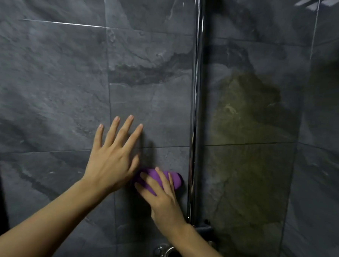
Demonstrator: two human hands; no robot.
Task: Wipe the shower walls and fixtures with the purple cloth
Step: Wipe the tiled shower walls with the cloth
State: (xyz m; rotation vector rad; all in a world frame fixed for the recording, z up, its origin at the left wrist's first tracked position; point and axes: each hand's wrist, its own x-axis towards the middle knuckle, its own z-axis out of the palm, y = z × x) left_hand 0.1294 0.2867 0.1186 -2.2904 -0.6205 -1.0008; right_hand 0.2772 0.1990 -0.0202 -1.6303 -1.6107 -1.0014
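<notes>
Head view: wall-wiping step is underway. Right hand (162, 194) is pressing the purple cloth (162, 179) flat against the dark tiled wall (49, 82), fingers straight over it, just left of the chrome riser pipe (194, 110). Left hand (112, 154) is bracing on the tile beside it, fingers spread, holding nothing. Next move is probably calling for sweeping strokes across the tile, then the pipe and the valve fitting (166, 252) below. No containers are showing.

left hand (112, 160) splayed flat; right hand (161, 196) fingers extended, pressing
</notes>
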